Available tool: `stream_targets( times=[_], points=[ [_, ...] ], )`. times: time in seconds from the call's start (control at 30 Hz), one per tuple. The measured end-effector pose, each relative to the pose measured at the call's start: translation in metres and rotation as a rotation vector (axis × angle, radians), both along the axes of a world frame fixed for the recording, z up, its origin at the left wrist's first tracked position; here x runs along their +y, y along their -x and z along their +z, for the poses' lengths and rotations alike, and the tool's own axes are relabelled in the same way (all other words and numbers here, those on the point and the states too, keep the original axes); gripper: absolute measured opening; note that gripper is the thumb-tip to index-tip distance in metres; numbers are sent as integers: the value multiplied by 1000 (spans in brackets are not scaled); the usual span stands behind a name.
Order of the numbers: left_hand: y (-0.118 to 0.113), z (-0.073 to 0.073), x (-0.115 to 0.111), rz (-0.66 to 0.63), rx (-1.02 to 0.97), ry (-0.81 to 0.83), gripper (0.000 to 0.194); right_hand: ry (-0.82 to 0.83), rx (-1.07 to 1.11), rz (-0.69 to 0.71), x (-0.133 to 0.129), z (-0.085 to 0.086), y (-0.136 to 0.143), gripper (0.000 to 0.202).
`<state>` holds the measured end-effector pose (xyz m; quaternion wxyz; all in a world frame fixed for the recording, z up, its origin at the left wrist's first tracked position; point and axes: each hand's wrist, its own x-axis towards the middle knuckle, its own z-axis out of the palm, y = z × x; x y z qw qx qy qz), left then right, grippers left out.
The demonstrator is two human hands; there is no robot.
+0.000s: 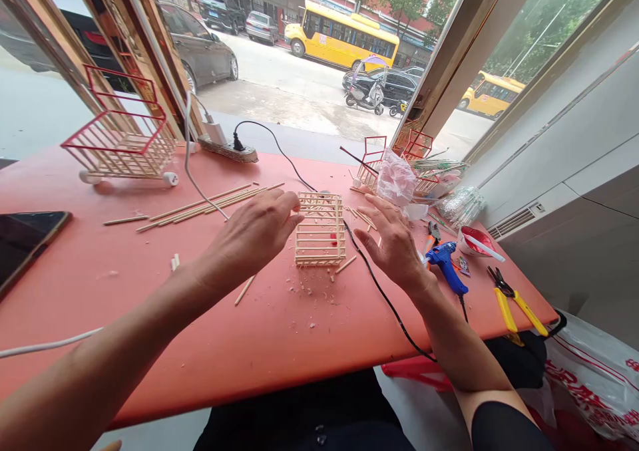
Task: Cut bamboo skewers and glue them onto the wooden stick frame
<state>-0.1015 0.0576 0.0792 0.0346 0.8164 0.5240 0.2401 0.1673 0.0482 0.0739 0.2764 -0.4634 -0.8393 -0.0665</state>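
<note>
A small open frame of thin wooden sticks (320, 230) stands on the pink tabletop, with a red spot showing through its bars. At its upper left edge, my left hand (267, 221) has its fingers curled, thumb and index tips on the frame's side; the other fingertips are hidden. My right hand (389, 241) is apart from the frame, on its right, fingers spread and holding nothing. Short loose sticks (363, 218) lie between the frame and that hand. A blue hot glue gun (446, 265) rests just right of my right wrist.
A finished stick cart with red edges (117, 132) stands at the back left. Long sticks (210, 206) lie behind my left hand. Yellow-handled pliers (516, 301) and a red-lined bowl (476, 241) are at the right. A black cable (384, 296) crosses the table (239, 364); a phone (30, 241) sits far left.
</note>
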Motion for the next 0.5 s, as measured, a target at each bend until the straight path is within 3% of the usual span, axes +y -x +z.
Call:
stream_targets(
  times=[0.13,0.27,0.5],
  points=[
    [24,-24,-35,188,134,219,26,-25,61,17,5,2,-3,36],
    [26,-47,-57,289,337,340,29,-8,91,17,9,-3,-3,35],
    [27,-44,-58,310,402,357,36,-28,142,25,24,-14,-9,36]
  ],
)
